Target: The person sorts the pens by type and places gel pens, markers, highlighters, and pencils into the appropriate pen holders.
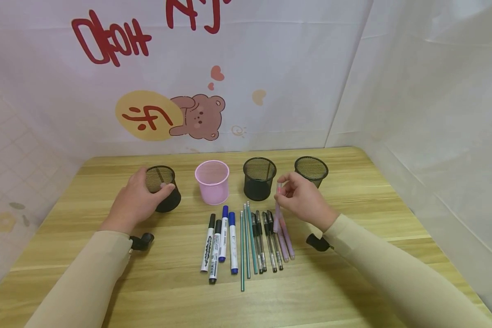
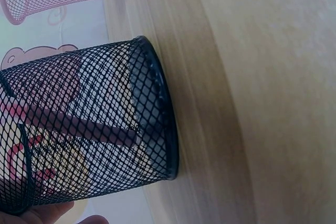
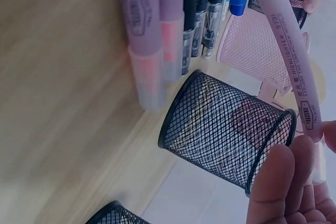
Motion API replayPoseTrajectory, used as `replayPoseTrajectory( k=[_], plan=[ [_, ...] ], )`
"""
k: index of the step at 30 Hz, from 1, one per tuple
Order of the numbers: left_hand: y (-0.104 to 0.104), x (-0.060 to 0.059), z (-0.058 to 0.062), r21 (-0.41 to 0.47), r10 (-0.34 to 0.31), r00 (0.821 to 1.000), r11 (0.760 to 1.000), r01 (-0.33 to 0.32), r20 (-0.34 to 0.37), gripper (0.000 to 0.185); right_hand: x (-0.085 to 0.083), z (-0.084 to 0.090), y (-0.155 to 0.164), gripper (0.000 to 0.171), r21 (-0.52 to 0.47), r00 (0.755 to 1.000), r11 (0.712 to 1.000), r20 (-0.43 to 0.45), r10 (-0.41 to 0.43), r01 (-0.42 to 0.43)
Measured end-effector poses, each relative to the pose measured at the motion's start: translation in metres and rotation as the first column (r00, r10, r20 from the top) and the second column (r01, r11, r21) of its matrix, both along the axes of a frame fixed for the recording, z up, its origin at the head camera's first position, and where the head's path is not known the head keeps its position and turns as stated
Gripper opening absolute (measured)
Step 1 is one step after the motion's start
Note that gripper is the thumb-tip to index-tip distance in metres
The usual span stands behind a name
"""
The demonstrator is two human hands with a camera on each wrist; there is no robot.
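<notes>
In the head view, my left hand (image 1: 136, 199) grips the leftmost black mesh pen cup (image 1: 170, 200) at its rim, the thumb lying over the near side. Through the mesh in the left wrist view, a pink highlighter (image 2: 79, 126) shows inside that cup. My right hand (image 1: 305, 199) pinches another pale pink highlighter (image 3: 295, 59) near its clear-capped end, the barrel pointing down in the head view. Below it, two more highlighters (image 1: 287, 241) lie on the table beside several black-capped gel pens (image 1: 268, 237). A black mesh cup (image 1: 259, 186) stands just left of the right hand.
A pink mesh cup (image 1: 213, 184) stands between black ones, and another black mesh cup (image 1: 311, 168) sits behind the right hand. Three green pencils (image 1: 248, 250) and black and blue markers (image 1: 222, 241) lie mid-table. A printed white curtain (image 1: 270, 68) hangs behind the wooden table (image 1: 168, 291).
</notes>
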State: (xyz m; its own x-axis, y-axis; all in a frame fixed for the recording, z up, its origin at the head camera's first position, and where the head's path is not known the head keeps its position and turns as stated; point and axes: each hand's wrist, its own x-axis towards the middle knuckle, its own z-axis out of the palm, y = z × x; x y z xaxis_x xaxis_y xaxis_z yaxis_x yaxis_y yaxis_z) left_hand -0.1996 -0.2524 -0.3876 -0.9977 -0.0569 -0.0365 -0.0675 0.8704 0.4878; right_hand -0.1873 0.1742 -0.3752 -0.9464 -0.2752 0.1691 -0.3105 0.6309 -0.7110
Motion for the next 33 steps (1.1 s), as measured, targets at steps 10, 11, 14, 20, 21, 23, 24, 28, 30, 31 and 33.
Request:
replayPoseTrajectory(
  k=[10,11,14,20,21,23,24,28,30,31,33],
  plan=[
    [0.0,0.0,-0.001,0.0,0.002,1.0,1.0,-0.002,-0.006,0.117,-0.001,-0.003,-0.009,0.034,-0.171,1.0,0.985,0.014,-0.017,0.019],
    [-0.001,0.0,-0.001,-0.001,0.002,1.0,1.0,-0.002,-0.003,0.117,-0.001,-0.002,-0.01,0.034,-0.184,1.0,0.983,0.008,-0.02,0.021],
    [-0.001,-0.001,-0.002,-0.003,0.004,1.0,1.0,-0.004,-0.001,0.118,-0.001,-0.003,-0.014,0.035,-0.227,1.0,0.973,0.0,-0.026,0.025],
    [-0.001,0.0,-0.001,0.001,0.003,1.0,1.0,-0.003,0.004,0.118,0.001,-0.002,-0.026,0.037,-0.359,1.0,0.933,0.016,-0.023,0.027],
    [-0.001,0.0,-0.001,0.004,0.004,1.0,1.0,-0.004,0.005,0.118,0.001,-0.002,-0.028,0.037,-0.382,0.999,0.924,0.019,-0.026,0.032],
    [-0.001,0.0,0.0,0.008,0.004,1.0,1.0,-0.004,0.01,0.118,0.002,-0.003,-0.034,0.037,-0.422,0.999,0.905,0.025,-0.035,0.042],
    [-0.001,0.0,0.0,0.009,0.003,1.0,1.0,-0.004,0.01,0.117,0.002,-0.003,-0.037,0.036,-0.441,0.999,0.896,0.028,-0.039,0.047],
    [-0.002,0.0,0.0,0.013,-0.002,1.0,1.0,0.002,-0.002,0.115,0.003,-0.002,-0.05,0.034,-0.492,0.998,0.868,0.031,-0.061,0.069],
    [-0.001,0.0,0.0,0.015,-0.004,1.0,1.0,0.004,-0.012,0.114,0.004,-0.001,-0.057,0.033,-0.519,0.997,0.852,0.028,-0.068,0.072],
    [-0.001,0.0,0.0,0.016,-0.004,1.0,1.0,0.004,-0.015,0.114,0.004,0.0,-0.061,0.033,-0.532,0.997,0.844,0.024,-0.07,0.072],
    [-0.001,0.0,0.0,0.017,-0.005,1.0,1.0,0.006,-0.018,0.115,0.004,0.0,-0.068,0.033,-0.561,0.998,0.825,0.017,-0.067,0.065]
  ],
)
